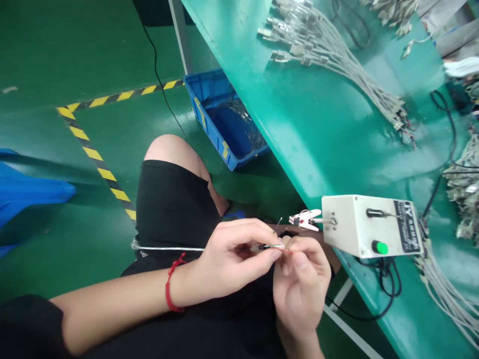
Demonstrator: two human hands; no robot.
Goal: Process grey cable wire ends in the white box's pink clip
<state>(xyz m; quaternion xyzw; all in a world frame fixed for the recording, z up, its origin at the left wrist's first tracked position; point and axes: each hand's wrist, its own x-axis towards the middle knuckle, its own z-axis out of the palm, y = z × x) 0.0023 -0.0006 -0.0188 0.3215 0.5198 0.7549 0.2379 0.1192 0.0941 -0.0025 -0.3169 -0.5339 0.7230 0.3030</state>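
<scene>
My left hand (232, 259), with a red braided bracelet on its wrist, pinches the stripped end of a grey cable (172, 248). The rest of that cable runs left across my lap to a clear plug end. Thin coloured wires (270, 246) stick out past the left fingers, and one dark strand points up and away. Against the left fingertips, my right hand (303, 279) is closed in a pinch on the tips of the wires. Just beyond the hands, a small white-and-pink clip (305, 219) sits on the shaft of a beige box machine (348, 224).
The box, with a green button (380, 247), stands at the green table's (277, 114) near edge. Bundles of USB cables (337, 60) lie on the table, with more cables (445, 289) at right. A blue bin (209, 132) holding cables rests on the floor beside yellow-black tape (93, 152).
</scene>
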